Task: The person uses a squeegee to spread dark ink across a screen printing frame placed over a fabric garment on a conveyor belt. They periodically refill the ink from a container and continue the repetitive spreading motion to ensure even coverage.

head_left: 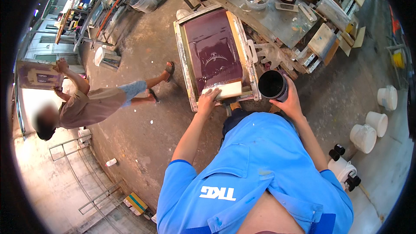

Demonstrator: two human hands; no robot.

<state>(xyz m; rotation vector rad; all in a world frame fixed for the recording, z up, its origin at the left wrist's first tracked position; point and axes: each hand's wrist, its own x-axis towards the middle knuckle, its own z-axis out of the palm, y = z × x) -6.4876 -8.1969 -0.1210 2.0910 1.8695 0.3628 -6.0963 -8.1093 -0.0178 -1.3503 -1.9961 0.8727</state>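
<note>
"framed screen (209,34): position?"
"just ahead. right hand (292,101) grips a black cup (271,78) beside it; left hand (207,100), apart from the right, holds a pale block (229,90) on its near end."
"cup contents?"
"dark inside; cannot tell."

left hand (208,100): pale bar (229,90) on framed screen (208,32) | right hand (292,98): dark cup (281,96) | 1 co-worker (95,104) at left

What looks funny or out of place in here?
A small white object lies by itself on the floor at lower left, as if someone dropped it. The frame by the left hand also looks smudged along its sides.
</note>
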